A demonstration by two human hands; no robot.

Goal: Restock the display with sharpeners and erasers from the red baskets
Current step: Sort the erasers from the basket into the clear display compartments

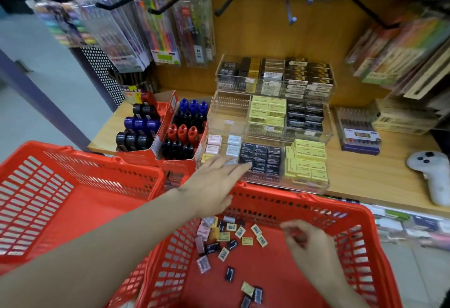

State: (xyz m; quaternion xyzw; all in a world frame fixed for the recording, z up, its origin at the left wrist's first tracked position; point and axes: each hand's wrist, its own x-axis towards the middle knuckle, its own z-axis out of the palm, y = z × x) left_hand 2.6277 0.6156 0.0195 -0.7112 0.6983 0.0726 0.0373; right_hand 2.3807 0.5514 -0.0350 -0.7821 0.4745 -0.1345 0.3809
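Two red baskets stand in front of me. The left basket (60, 200) looks bare inside. The right basket (304, 208) holds several loose erasers (229, 237) in black, yellow and pink wrappers. My left hand (214, 183) reaches over its rim with straight fingers, fingertips at the front row of the clear tiered display (263, 137), near the pastel and black erasers. My right hand (306, 242) hovers inside the right basket with fingers curled together; whether it pinches an eraser is unclear. Red cardboard boxes of sharpeners (182, 132) in black, blue and red stand left of the display.
The display rests on a wooden shelf (365, 169). One compartment (229, 112) in the middle tier is bare. Pen packs (151, 35) hang on hooks above. A white controller (433, 176) lies at the shelf's right end, boxed pens (358, 132) beside it.
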